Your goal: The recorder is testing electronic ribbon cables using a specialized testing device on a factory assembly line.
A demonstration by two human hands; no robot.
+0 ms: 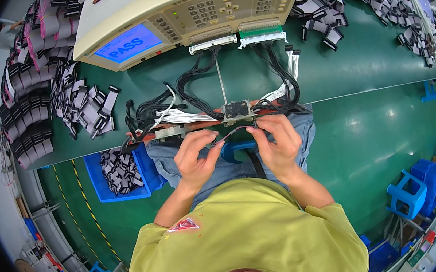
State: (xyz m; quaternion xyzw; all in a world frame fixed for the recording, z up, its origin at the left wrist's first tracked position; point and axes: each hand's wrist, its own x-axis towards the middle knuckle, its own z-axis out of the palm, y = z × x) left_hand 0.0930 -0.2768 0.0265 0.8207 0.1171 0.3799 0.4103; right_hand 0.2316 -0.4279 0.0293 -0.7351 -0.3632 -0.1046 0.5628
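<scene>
A short grey ribbon cable (234, 131) bows between my two hands at the table's front edge. My left hand (198, 154) pinches its left end between thumb and fingertips. The other end is pinched in my right hand (277, 141), close against the front of a small black test fixture (237, 111). Whether that end is seated in the fixture I cannot tell, as my fingers cover it. Black wire bundles (194, 82) and white wires (193, 118) run from the fixture's sides, some of them up to a beige cable tester (188, 17) with a lit blue screen.
Heaps of ribbon cables (89, 105) lie left on the green table (342, 80), with more (323, 13) behind the tester. Bundled cables (35, 88) line the far left. Below the edge stands a blue bin (114, 195) of cables. A blue stool (406, 194) is at right.
</scene>
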